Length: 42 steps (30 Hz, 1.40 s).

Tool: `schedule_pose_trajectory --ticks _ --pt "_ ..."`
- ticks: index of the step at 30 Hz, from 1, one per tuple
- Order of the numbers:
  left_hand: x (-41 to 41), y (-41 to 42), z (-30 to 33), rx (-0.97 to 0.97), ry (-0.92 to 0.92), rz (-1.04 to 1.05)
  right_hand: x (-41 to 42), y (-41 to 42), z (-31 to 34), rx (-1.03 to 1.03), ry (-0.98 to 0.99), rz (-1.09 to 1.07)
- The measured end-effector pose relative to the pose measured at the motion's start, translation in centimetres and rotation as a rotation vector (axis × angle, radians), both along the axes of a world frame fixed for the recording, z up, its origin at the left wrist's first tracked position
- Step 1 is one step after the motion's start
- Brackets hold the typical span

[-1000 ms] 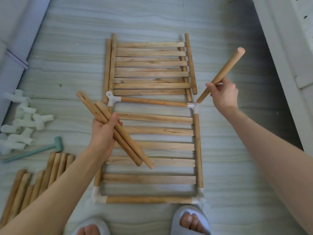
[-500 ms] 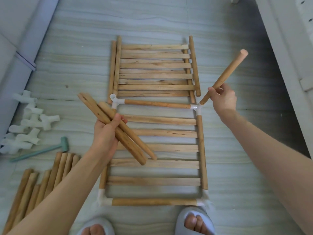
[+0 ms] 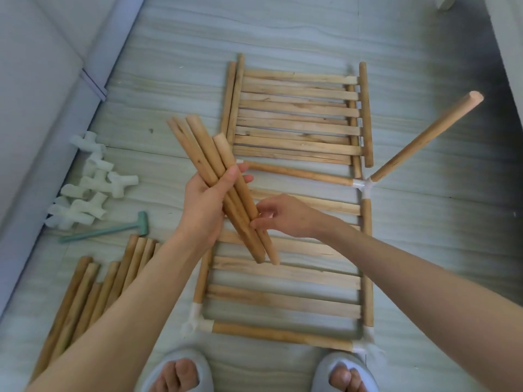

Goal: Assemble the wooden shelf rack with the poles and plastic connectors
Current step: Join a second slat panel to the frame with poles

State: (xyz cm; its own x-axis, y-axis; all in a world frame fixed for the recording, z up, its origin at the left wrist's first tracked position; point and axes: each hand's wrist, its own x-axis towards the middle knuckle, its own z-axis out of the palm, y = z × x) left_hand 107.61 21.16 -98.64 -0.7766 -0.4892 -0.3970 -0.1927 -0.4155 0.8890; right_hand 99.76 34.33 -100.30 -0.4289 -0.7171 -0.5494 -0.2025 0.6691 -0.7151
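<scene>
My left hand [image 3: 205, 202] grips a bundle of three wooden poles [image 3: 206, 157] above a slatted shelf frame [image 3: 283, 302] lying on the floor. My right hand [image 3: 285, 215] pinches the lower part of one pole in that bundle. White plastic connectors join the frame's corners. One pole [image 3: 424, 140] stands slanted in the far right corner connector [image 3: 365, 186], free of any hand. The far left corner is hidden behind my left hand.
A second stack of slatted panels [image 3: 297, 120] lies beyond the frame. Several loose white connectors [image 3: 90, 188] and a green mallet [image 3: 107, 229] sit at the left, spare poles [image 3: 93, 287] at the lower left. My slippered feet [image 3: 349, 373] touch the frame's near edge.
My right hand let go of the slanted pole, now standing in the corner connector, and came left to the bundle. My left hand raised the bundle more upright.
</scene>
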Motion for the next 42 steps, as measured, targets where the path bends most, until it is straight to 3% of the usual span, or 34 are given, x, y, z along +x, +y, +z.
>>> schedule_pose_trajectory --ticks 2,4,8,11,28,36,42 --pt "0.4 -0.9 -0.1 0.032 -0.004 0.047 -0.3 -1.0 -0.3 0.024 0.152 0.038" --pt "1.0 -2.3 -0.4 0.074 -0.010 0.150 -1.1 -2.1 -0.2 -0.018 0.218 -0.067" --pt "2.4 -4.9 -1.2 0.092 -0.027 0.309 -4.2 -4.8 1.0 -0.324 -0.017 -0.586" --pt "3.2 -6.0 -1.8 0.123 -0.014 0.377 -6.3 -7.0 1.6 -0.436 -0.003 -0.709" --pt "4.5 -7.3 -2.9 0.186 0.008 0.469 -7.3 -12.2 1.0 -0.157 0.587 -0.245" --pt "5.1 -7.7 -3.1 0.198 -0.014 0.462 -7.1 -12.9 -0.2 -0.041 0.569 -0.205" --pt "5.0 -7.5 -3.2 0.196 -0.018 0.445 -7.1 -12.2 -0.9 -0.068 0.547 -0.193"
